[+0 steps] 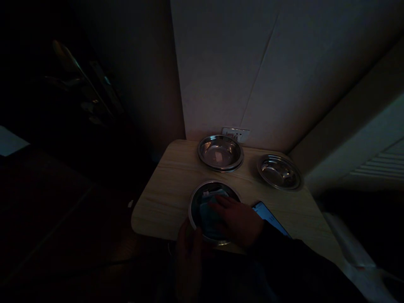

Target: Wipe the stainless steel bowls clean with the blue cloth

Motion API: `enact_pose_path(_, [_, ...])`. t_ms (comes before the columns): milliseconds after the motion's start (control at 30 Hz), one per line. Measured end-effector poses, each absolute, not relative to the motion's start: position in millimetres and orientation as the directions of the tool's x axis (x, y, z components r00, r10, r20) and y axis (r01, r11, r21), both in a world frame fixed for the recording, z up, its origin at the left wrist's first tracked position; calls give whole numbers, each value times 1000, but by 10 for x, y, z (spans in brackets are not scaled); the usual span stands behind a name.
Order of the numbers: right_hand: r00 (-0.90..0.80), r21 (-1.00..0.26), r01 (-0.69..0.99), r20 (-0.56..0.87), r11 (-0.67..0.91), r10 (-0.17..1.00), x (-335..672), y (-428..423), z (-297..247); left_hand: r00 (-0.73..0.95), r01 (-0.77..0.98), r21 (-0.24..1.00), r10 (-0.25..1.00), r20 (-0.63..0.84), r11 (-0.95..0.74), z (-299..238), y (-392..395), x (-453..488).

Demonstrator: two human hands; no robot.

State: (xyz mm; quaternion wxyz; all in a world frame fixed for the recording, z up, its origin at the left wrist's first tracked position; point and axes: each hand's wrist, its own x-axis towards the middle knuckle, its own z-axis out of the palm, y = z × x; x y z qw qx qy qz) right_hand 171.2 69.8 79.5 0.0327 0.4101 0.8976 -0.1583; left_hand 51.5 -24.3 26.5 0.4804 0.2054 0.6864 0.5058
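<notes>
A round metal bowl (191, 210) rests at the table's front edge, with a blue-green cloth (208, 214) inside it. My right hand (238, 221) reaches in from the right and presses the cloth with curled fingers. At the bowl's lower left rim, my left hand (189, 248) has thumb and fingers closed on the edge. The picture is dark, so the fingertips on the cloth and under the rim are hard to make out.
A stack of metal bowls (217, 162) stands at the back by a wall socket (236, 134). More stacked bowls (279, 173) are at the right. A lit phone (269, 219) lies beside my right forearm on the wood-patterned table (158, 202). A door handle (74, 81) shows at the left.
</notes>
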Motion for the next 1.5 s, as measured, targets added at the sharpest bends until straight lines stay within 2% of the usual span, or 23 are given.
enact_pose_path(67, [-637, -225, 771, -270, 596, 722, 1698, 715, 767, -376, -255, 846, 758, -533, 469, 307, -291, 534])
enact_pose_path(133, [-619, -199, 784, -309, 588, 722, 1671, 742, 728, -339, -231, 835, 763, -550, 499, 332, -327, 504])
enact_pose_path(233, [-630, -185, 775, -306, 604, 714, 1649, 774, 686, -342, -113, 870, 803, -487, 480, 341, -263, 356])
enact_pose_path(333, [-668, -219, 742, -308, 633, 677, 1657, 776, 703, -385, -14, 920, 847, -367, 392, 331, -39, 158])
enact_pose_path(400, [-665, -250, 746, -314, 617, 677, 1675, 745, 754, -375, 3, 919, 852, -365, 395, 317, 109, 62])
enact_pose_path(467, [-624, -265, 781, -298, 566, 722, 1704, 680, 821, -307, 32, 919, 879, -365, 393, 304, 173, 23])
enact_pose_path(567, [-498, -244, 859, -189, 450, 847, 1759, 541, 894, -232, 6, 930, 905, -357, 368, 308, 87, 51])
enact_pose_path(667, [-350, -149, 931, -111, 333, 930, 1772, 447, 875, -130, -73, 884, 874, -467, 462, 337, -35, 105])
enact_pose_path(767, [-235, -23, 972, -168, 235, 957, 1684, 479, 758, -98, -101, 873, 869, -485, 476, 337, -3, 126])
enact_pose_path(833, [-199, 5, 979, -223, 205, 954, 1590, 556, 663, -91, -93, 870, 866, -491, 483, 309, 80, 128])
enact_pose_path(933, [-284, -69, 959, -251, 276, 925, 1483, 669, 578, -73, -104, 868, 867, -493, 485, 264, 177, 141])
enact_pose_path(1067, [-515, -216, 856, -286, 469, 808, 1509, 709, 613, -208, -104, 913, 889, -408, 395, 251, 180, 179])
enact_pose_path(1133, [-572, -267, 819, -311, 508, 759, 1552, 698, 639, -256, -76, 925, 889, -380, 373, 264, 160, 201])
enact_pose_path(1233, [-567, -307, 820, -314, 483, 762, 1558, 691, 622, -280, -47, 916, 875, -395, 398, 285, 121, 228])
enact_pose_path(1433, [-391, -443, 854, -199, 273, 899, 1381, 654, 546, -305, 18, 917, 876, -374, 398, 239, -15, 197])
enact_pose_path(1500, [-432, -486, 824, -208, 291, 877, 1356, 591, 572, -316, 71, 917, 881, -354, 394, 214, -54, 166])
